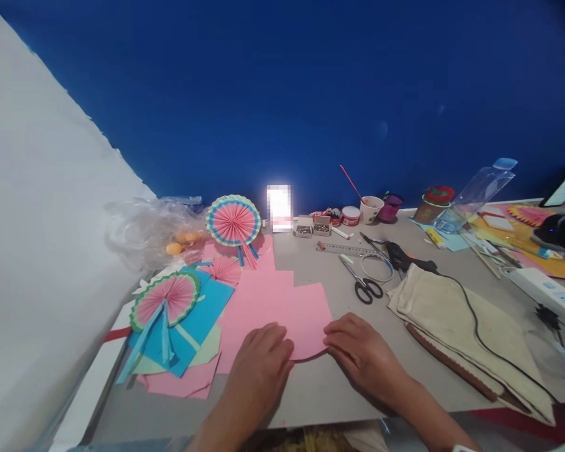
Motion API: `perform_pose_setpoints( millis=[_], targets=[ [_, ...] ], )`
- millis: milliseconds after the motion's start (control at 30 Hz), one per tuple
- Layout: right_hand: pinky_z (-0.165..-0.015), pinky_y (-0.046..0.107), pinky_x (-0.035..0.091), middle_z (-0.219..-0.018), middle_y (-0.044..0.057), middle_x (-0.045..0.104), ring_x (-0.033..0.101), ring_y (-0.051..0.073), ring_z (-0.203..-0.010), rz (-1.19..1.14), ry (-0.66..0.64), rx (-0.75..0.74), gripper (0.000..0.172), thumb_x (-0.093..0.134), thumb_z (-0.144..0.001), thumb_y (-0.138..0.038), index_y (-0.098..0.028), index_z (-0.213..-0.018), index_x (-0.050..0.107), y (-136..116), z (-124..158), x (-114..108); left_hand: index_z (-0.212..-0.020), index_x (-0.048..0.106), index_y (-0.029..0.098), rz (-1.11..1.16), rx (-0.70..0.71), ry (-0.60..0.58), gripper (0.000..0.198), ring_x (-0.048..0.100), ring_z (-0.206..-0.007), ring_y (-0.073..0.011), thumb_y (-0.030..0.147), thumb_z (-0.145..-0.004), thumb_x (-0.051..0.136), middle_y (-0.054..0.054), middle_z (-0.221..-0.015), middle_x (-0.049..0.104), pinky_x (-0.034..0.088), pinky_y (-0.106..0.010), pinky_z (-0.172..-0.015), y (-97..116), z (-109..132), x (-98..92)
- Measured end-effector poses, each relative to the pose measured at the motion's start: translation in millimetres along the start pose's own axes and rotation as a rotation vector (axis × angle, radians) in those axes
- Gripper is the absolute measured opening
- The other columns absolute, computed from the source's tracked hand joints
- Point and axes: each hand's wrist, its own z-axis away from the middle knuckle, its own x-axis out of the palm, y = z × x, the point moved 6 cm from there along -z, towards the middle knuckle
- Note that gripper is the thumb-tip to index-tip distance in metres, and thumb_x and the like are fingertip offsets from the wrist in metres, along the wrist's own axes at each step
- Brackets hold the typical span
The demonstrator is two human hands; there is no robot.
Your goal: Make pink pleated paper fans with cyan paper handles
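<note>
A small sheet of pink paper (309, 314) lies between my hands, its near edge bowed slightly up off the table. My left hand (262, 351) has its fingers bent together over the sheet's near left corner, with the thumb side hidden. At the right edge, my right hand (358, 348) pinches the same sheet between thumb and fingers. Under and behind it spreads a larger pink paper (258, 301). To the left, a round pleated paper fan (169, 298) with a green rim rests on blue paper (216, 298). Another pleated paper fan (233, 221) stands at the back.
Right of the paper are scissors (368, 290), a ruler (346, 249), a tape roll (376, 268) and a glue gun (405, 257). A beige cloth (471, 326) with a black cord across it covers the right side. A paper cup (371, 210) and a tilted plastic bottle (480, 191) stand behind.
</note>
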Motion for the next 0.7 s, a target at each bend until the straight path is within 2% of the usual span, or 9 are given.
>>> perform_pose_setpoints(
  millis=[100,267,433,533,600,700],
  targets=[
    [-0.082,0.038,0.053,-0.098,0.008,0.074,0.061,0.022,-0.090,-0.019,-0.022,0.027,0.015,0.057,-0.099,-0.019,-0.020,-0.099,0.072,-4.2,-1.5,-1.1,-0.092,0.067,0.021,0.034,0.004,-0.021,0.011,0.067,-0.101,-0.0267,0.013,-0.091,0.060,-0.008,-0.104,0.073,0.056,-0.043,-0.084,10.5,-13.2,4.0],
    [-0.082,0.039,0.053,-0.099,0.007,0.074,0.062,0.023,-0.092,-0.055,-0.033,0.102,0.013,0.059,-0.099,-0.021,-0.021,-0.099,0.072,-0.1,2.9,-4.7,-0.093,0.069,0.021,0.102,-0.011,0.004,0.010,0.066,-0.099,-0.0252,0.015,-0.092,0.060,-0.006,-0.103,0.073,0.055,-0.042,-0.084,7.4,-15.0,5.3],
    [-0.084,0.038,0.055,-0.103,0.008,0.074,0.065,0.023,-0.096,-0.090,0.050,0.096,0.017,0.056,-0.099,-0.018,-0.022,-0.098,0.072,0.4,11.0,1.1,-0.091,0.067,0.020,0.074,-0.056,0.032,0.010,0.065,-0.097,-0.0257,0.013,-0.091,0.060,-0.008,-0.099,0.072,0.054,-0.042,-0.082,17.1,-16.2,9.4],
    [-0.089,0.040,0.056,-0.110,0.008,0.074,0.066,0.024,-0.104,-0.120,0.121,0.126,0.016,0.058,-0.098,-0.024,-0.024,-0.104,0.073,1.9,13.9,3.1,-0.090,0.067,0.020,0.101,-0.061,0.083,0.015,0.066,-0.091,-0.0232,0.008,-0.090,0.057,-0.006,-0.095,0.072,0.054,-0.040,-0.079,23.8,-18.8,11.8],
    [-0.092,0.042,0.056,-0.119,0.010,0.073,0.067,0.027,-0.108,-0.130,0.196,0.240,0.023,0.061,-0.096,-0.036,-0.025,-0.113,0.071,11.1,13.8,-1.9,-0.092,0.067,0.020,0.129,-0.111,0.158,0.017,0.066,-0.088,-0.0222,0.008,-0.090,0.055,-0.006,-0.094,0.073,0.054,-0.038,-0.077,21.1,-19.0,9.5],
    [-0.081,0.041,0.060,-0.113,0.013,0.075,0.073,0.028,-0.094,-0.207,0.228,0.586,0.043,0.059,-0.092,-0.054,-0.021,-0.118,0.069,39.4,8.5,-10.3,-0.095,0.066,0.019,0.176,-0.205,0.296,0.016,0.066,-0.085,-0.0211,0.010,-0.093,0.053,-0.006,-0.093,0.073,0.054,-0.036,-0.075,13.6,-16.5,3.0]
  ],
)
